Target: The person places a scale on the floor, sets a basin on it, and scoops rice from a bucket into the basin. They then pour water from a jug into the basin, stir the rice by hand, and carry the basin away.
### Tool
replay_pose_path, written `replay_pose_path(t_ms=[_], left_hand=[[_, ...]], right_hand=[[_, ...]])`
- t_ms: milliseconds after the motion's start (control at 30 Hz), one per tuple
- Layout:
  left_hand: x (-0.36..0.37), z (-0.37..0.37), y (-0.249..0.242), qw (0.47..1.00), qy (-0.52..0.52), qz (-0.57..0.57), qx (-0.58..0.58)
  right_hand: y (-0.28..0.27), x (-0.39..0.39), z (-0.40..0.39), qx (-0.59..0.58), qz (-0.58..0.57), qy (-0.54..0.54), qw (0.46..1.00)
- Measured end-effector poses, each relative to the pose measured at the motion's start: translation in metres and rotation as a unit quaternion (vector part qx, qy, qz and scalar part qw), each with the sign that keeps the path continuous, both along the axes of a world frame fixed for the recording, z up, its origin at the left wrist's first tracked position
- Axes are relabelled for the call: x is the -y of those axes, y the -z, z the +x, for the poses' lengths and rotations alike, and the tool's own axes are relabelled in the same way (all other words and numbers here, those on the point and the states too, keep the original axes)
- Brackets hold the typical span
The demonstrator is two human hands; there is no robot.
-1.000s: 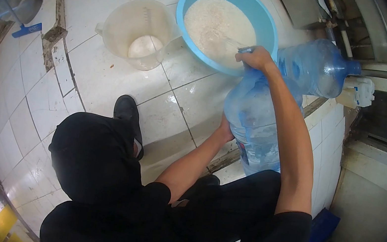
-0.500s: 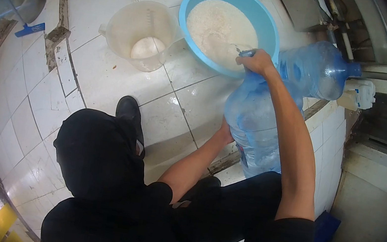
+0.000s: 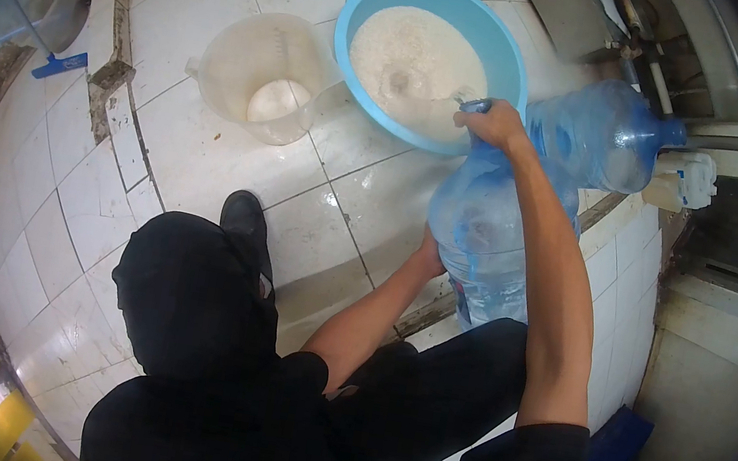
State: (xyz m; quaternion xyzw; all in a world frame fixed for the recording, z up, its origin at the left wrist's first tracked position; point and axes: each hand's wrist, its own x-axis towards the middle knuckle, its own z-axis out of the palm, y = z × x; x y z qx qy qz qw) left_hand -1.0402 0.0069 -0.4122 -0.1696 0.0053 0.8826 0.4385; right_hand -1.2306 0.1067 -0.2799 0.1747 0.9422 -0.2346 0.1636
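Note:
A large blue water jug lies tilted with its neck over the rim of a blue basin. My right hand is closed round the jug's neck. My left hand supports the jug's near side, its fingers partly hidden behind the plastic. Clear water runs from the mouth into the basin, onto white grainy contents that show a swirl. Left of the basin stands a translucent measuring pitcher with a white mass at its bottom.
A second blue jug lies beyond the first, beside a whitish plastic container. At the left is a blue squeegee near a broken tiled ledge. My shoe rests on the tiled floor.
The view has shifted slightly. The water level inside the held jug looks lower, and the swirl in the basin has changed shape. Both hands keep their hold.

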Motion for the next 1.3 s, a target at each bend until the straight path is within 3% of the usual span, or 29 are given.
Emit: replay_pose_path(t_ms=[67,133,167,233,333,767,933,1067,1167,1233,1300], left_hand=[[0.001,-0.001,-0.001,1.000,-0.014,-0.012,-0.003],[0.002,-0.001,-0.001,0.996,0.033,-0.003,0.084],[0.001,-0.001,-0.003,0.996,0.035,-0.002,0.084],[-0.001,-0.001,0.002,0.998,0.001,-0.028,-0.050],[0.002,-0.003,-0.006,0.999,0.031,-0.028,0.020],[0.004,-0.007,-0.019,0.998,0.026,0.004,0.054],[-0.007,-0.002,0.015,0.999,0.021,0.025,-0.019],[-0.008,0.001,0.018,1.000,0.025,0.011,0.012],[-0.008,0.000,0.019,0.997,0.003,-0.008,-0.082],[-0.004,-0.004,0.010,0.997,0.037,0.054,0.040],[-0.002,-0.005,0.006,0.998,0.039,0.030,0.040]], right_hand=[[0.000,0.000,0.001,0.007,0.005,0.018,1.000],[-0.004,-0.001,0.002,0.018,0.006,0.017,1.000],[-0.006,-0.001,0.001,0.027,0.007,0.014,1.000],[-0.013,0.001,0.003,0.025,0.008,0.016,1.000],[-0.013,-0.003,0.000,0.031,0.000,0.019,0.999],[-0.019,-0.002,-0.001,0.058,0.002,0.028,0.998],[-0.016,0.000,-0.001,0.050,0.015,0.026,0.998],[-0.018,0.001,-0.002,0.063,0.016,0.026,0.998],[-0.016,0.001,-0.002,0.054,0.019,0.025,0.998],[-0.007,-0.003,-0.004,0.041,0.024,0.022,0.999],[-0.005,-0.004,-0.004,0.028,0.030,0.020,0.999]])
